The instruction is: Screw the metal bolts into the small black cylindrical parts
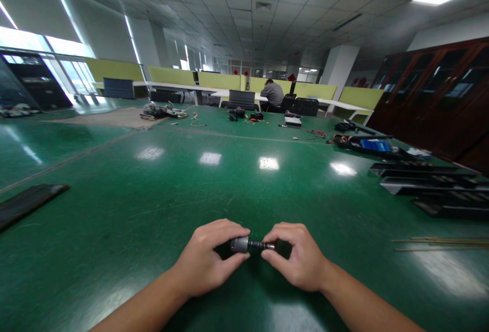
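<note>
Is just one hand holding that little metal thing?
No, the left hand pinches its thick grey end and the right hand pinches its thin end.

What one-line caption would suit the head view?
Left hand and right hand grip opposite ends of a metal part over a green table.

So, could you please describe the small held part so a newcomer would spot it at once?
Find the wide green surface, then the left hand and the right hand at its near side. Between their fingertips is a small part: a grey cylinder at the left, a thin dark shaft running right. Unlike the long black channels to the right, it is short and held.
</note>
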### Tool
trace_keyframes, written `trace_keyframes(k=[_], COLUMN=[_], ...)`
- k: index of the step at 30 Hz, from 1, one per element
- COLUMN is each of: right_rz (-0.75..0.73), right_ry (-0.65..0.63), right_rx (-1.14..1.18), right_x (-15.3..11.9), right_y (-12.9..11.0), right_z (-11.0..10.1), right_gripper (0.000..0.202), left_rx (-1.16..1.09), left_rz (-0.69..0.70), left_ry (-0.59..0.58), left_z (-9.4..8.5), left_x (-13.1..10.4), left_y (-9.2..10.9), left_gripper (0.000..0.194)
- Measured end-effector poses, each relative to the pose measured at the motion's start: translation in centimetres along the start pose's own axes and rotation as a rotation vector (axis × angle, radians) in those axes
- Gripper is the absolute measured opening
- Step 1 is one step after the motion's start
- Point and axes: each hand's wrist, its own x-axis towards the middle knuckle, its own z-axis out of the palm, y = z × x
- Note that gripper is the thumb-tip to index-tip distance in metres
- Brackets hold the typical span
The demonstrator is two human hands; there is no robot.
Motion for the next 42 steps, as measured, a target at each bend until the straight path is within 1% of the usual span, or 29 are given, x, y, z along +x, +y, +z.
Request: trace_keyframes(k=[7, 11, 26, 42], right_rz=[0.004, 0.005, 0.016, 0.029], right_ry=[0.011, 0.027, 0.055, 0.059], right_rx=[0.003, 0.009, 0.001, -0.005], right_x=[0.12, 0.15, 0.05, 0.12], right_y=[0.07, 0.04, 0.11, -0.12], right_z=[0.04, 0.19, 0.17, -0.02], right_gripper=[0.004, 0.008, 0.006, 0.004], left_rx=[0.0, -0.001, 0.0, 0.022], left_rz=[0.002, 0.008, 0.007, 0.002], left_ry=[0.004, 0.003, 0.013, 0.017], left_z=[0.18, 0.18, 0.08, -0.15], left_x=[-0.11, -0.15, -0.07, 0.01], left_y=[-0.39, -0.47, -0.42, -0.47], left_gripper=[0.035, 0.037, 0.037, 0.036])
